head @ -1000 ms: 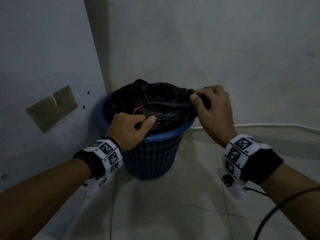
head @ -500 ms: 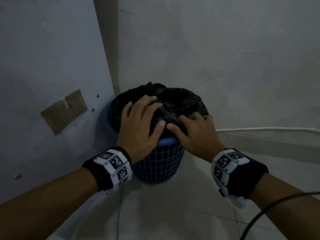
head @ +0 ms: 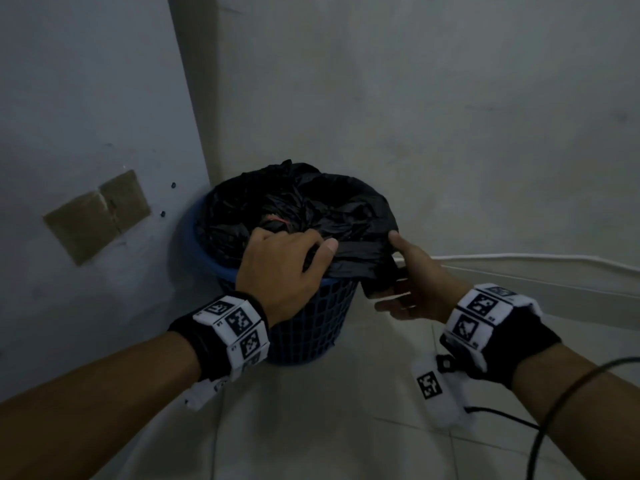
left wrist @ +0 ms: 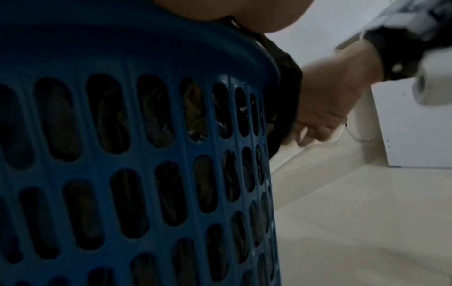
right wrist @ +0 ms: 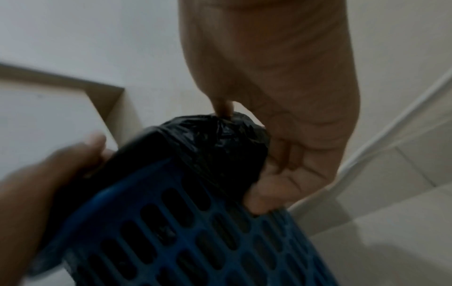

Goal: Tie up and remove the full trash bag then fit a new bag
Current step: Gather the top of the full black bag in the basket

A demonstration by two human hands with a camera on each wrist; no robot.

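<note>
I can read almost nothing here; the white bands on my wrists carry black square marker patterns, and beside those squares sit tiny characters, too small and blurred to make out; the left band (head: 231, 327) and right band (head: 479, 313) both have them; bin, bag and walls bear no writing.

The trash bag (head: 298, 202) sits in the basket (head: 311, 327), in the wall corner (head: 211, 133).

floor (head: 346, 427): pale tiles | on it: blue basket (head: 311, 327), in wall corner | black cable (head: 502, 415)
</note>
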